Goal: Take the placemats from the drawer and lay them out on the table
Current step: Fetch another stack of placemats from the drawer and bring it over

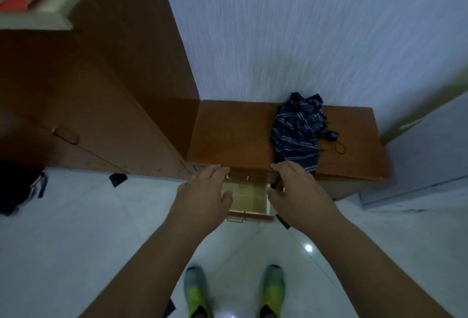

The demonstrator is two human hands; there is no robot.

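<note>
The drawer (249, 200) of the low wooden cabinet (235, 135) stands pulled out, its pale floor showing between the two hands. The left hand (205, 191) hovers over the drawer's left edge with fingers extended and relaxed, holding nothing. The right hand (296, 188) is held likewise over the right edge, fingers straight and empty. No placemats are visible: the exposed part of the drawer looks bare, and the rear portion lies hidden under the cabinet top, so their location cannot be confirmed. A folded striped umbrella (297, 132) lies on the cabinet top just behind the right hand. Judged risks: reaching blind into the covered rear section may miss the placemats or catch a finger against the frame; the right forearm may brush the umbrella and push it off the edge; downward pressure on the extended drawer may tilt or jam it; the dim light makes flat, pale items easy to overlook
</note>
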